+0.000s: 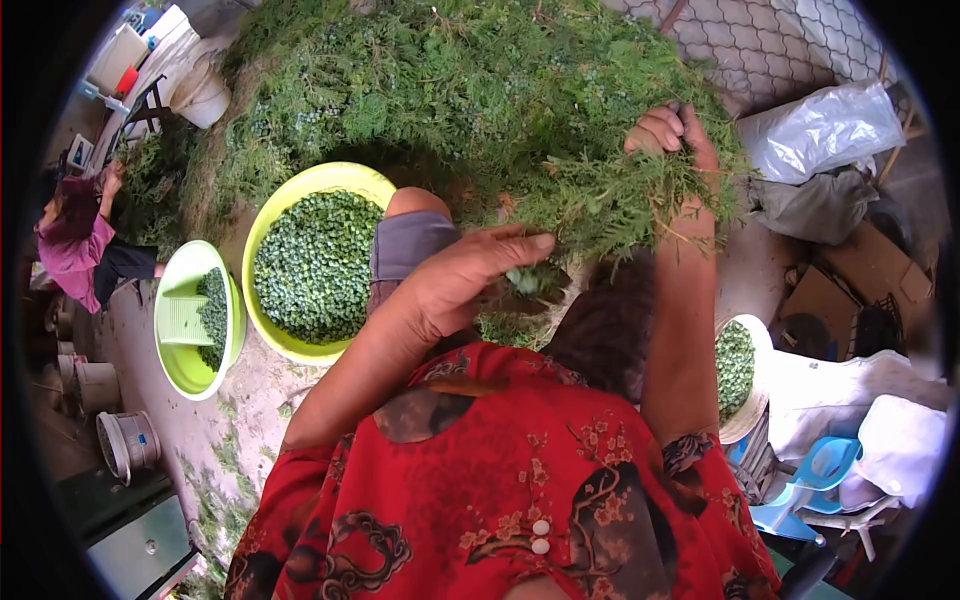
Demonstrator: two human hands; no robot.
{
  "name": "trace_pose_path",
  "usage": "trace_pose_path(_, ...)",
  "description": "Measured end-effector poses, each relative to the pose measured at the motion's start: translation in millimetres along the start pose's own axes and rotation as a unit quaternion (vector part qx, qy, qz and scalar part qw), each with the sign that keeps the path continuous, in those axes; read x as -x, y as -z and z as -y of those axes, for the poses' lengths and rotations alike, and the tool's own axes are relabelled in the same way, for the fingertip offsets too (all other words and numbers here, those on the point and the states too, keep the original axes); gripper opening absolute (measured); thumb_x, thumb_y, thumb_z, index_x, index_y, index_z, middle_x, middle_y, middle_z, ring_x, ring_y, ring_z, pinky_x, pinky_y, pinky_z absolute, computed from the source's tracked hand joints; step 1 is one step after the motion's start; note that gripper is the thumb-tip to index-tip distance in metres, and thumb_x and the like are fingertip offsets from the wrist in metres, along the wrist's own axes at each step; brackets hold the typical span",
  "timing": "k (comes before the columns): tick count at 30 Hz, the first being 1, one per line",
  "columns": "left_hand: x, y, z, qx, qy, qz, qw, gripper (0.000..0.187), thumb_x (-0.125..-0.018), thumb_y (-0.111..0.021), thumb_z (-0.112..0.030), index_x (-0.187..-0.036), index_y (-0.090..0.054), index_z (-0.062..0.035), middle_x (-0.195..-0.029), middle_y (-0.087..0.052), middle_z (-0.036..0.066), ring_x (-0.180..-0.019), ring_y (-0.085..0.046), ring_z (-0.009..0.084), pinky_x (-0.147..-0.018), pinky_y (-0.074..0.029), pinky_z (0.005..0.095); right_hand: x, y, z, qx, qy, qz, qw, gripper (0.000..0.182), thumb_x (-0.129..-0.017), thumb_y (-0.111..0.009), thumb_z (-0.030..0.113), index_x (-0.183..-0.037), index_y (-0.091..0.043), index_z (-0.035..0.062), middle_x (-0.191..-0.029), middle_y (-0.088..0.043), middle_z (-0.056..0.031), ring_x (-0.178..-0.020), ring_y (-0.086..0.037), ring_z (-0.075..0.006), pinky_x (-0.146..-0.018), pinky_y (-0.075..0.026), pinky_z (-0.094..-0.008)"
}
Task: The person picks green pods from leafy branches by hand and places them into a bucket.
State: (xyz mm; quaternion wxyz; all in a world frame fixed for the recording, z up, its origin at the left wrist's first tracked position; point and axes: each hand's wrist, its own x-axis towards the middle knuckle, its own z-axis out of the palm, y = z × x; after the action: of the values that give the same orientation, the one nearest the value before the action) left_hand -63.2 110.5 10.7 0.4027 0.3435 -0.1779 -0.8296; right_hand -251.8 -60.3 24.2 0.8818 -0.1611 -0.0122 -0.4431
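My right hand [665,135] is raised at the upper right, fingers closed round the stem end of a leafy conifer branch [620,200]. The branch hangs down and to the left, across my right forearm. Lower and nearer my body is my left hand [470,270], its thumb pointing right towards the sprays. Its other fingers curl underneath in shadow. A blurred greenish clump shows by them, and what it is cannot be made out. A yellow-green tub [255,290] full of small green cones [320,265] stands left of my knee.
A large heap of cut conifer branches [420,80] lies ahead. Left stand a smaller green basin [180,370] with some cones and a seated person [85,240]. On the right are a white bucket [762,350] with cones, a plastic-wrapped roll [825,130] and a blue plastic item [828,462].
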Motion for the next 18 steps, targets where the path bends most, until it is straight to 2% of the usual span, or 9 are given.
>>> trace_pose_path(1, -9.0, 0.0, 9.4, -0.193, -0.143, -0.117, 0.964, 0.042, -0.078, -0.066, -0.019, -0.112, -0.05, -0.0024, -0.102, -0.057, 0.011, -0.093, -0.055, 0.0222, -0.081, -0.045, 0.0341, -0.6, -3.4, -3.0, -0.025, -0.008, 0.008, 1.0, 0.019, -0.092, -0.046, 0.019, -0.081, -0.047, 0.0031, -0.068, -0.043, -0.0015, -0.057, -0.039, -0.0126, -0.055, -0.032, -0.0273)
trace_pose_path(2, -11.4, 1.3, 9.8, -0.194, -0.144, -0.116, 0.963, 0.042, -0.078, -0.066, -0.019, -0.112, -0.05, -0.0024, -0.102, -0.057, 0.011, -0.093, -0.055, 0.0222, -0.081, -0.045, 0.0341, -0.1, -6.8, -6.8, -0.05, -0.017, 0.015, 0.999, 0.019, -0.093, -0.045, 0.019, -0.081, -0.048, 0.0035, -0.068, -0.043, -0.0011, -0.057, -0.039, -0.0124, -0.056, -0.033, -0.0272)
trace_pose_path(3, -10.8, -2.2, 6.1, -0.389, -0.299, -0.217, 0.844, 0.04, -0.075, -0.069, -0.015, -0.109, -0.051, -0.0017, -0.098, -0.058, 0.01, -0.092, -0.055, 0.0212, -0.079, -0.044, 0.0323, 2.7, -14.1, -12.1, -0.048, -0.008, -0.021, 0.999, 0.02, -0.093, -0.045, 0.02, -0.081, -0.048, 0.0039, -0.067, -0.044, -0.0009, -0.057, -0.04, -0.0126, -0.055, -0.033, -0.027)
trace_pose_path(4, -8.9, -8.2, 1.1, -0.55, -0.428, -0.299, 0.652, 0.039, -0.072, -0.071, -0.012, -0.105, -0.053, -0.0009, -0.095, -0.058, 0.01, -0.091, -0.055, 0.0203, -0.078, -0.044, 0.0305, 4.2, -17.4, -16.9, -0.047, -0.008, -0.02, 0.999, 0.02, -0.093, -0.045, 0.02, -0.081, -0.048, 0.0039, -0.067, -0.044, -0.0009, -0.057, -0.04, -0.0126, -0.055, -0.033, -0.027)
trace_pose_path(5, -1.1, -16.5, -2.8, -0.604, -0.463, -0.326, 0.561, 0.035, -0.068, -0.073, -0.006, -0.097, -0.055, -0.0006, -0.087, -0.058, 0.009, -0.084, -0.055, 0.0195, -0.074, -0.044, 0.0295, 5.3, -19.8, -21.1, -0.039, -0.001, -0.035, 0.999, 0.02, -0.093, -0.046, 0.021, -0.081, -0.048, 0.0038, -0.067, -0.044, -0.0011, -0.056, -0.04, -0.0127, -0.054, -0.033, -0.0269)
trace_pose_path(8, -8.5, -19.1, -0.4, -0.53, -0.515, -0.212, 0.639, 0.03, -0.069, -0.071, -0.014, -0.092, -0.055, -0.0033, -0.082, -0.059, 0.014, -0.076, -0.058, 0.0337, -0.07, -0.046, 0.0404, 4.8, -13.7, -25.8, -0.017, -0.001, -0.037, 0.999, 0.021, -0.092, -0.047, 0.021, -0.08, -0.048, 0.0034, -0.067, -0.046, -0.0016, -0.055, -0.041, -0.0128, -0.053, -0.033, -0.0268)
trace_pose_path(12, -15.1, -25.4, 3.8, -0.548, -0.449, -0.244, 0.662, 0.02, -0.076, -0.066, -0.019, -0.081, -0.055, -0.0023, -0.068, -0.055, 0.016, -0.065, -0.055, 0.0362, -0.057, -0.044, 0.0418, 4.7, -19.7, -37.7, -0.014, 0.006, -0.054, 0.998, 0.021, -0.092, -0.047, 0.021, -0.079, -0.047, 0.0041, -0.067, -0.046, -0.0014, -0.055, -0.041, -0.013, -0.053, -0.033, -0.0267)
trace_pose_path(13, -14.2, -25.7, 4.4, -0.527, -0.458, -0.252, 0.67, 0.012, -0.078, -0.064, -0.009, -0.077, -0.056, -0.0002, -0.063, -0.051, 0.012, -0.054, -0.048, 0.0227, -0.051, -0.04, 0.0317, 5.7, -20.2, -39.3, -0.007, 0.011, -0.065, 0.998, 0.022, -0.092, -0.046, 0.022, -0.079, -0.046, 0.0051, -0.066, -0.046, -0.0015, -0.055, -0.041, -0.0134, -0.053, -0.032, -0.0272)
trace_pose_path(18, 12.0, -15.5, 5.1, -0.546, -0.393, -0.232, 0.703, 0.024, -0.084, -0.059, -0.014, -0.067, -0.05, 0.0004, -0.055, -0.043, 0.015, -0.045, -0.041, 0.0252, -0.046, -0.035, 0.0363, 12.6, -12.9, -35.8, 0.091, 0.024, -0.113, 0.989, 0.022, -0.095, -0.04, 0.027, -0.083, -0.043, 0.0087, -0.063, -0.042, -0.0007, -0.052, -0.039, -0.0147, -0.053, -0.031, -0.029)
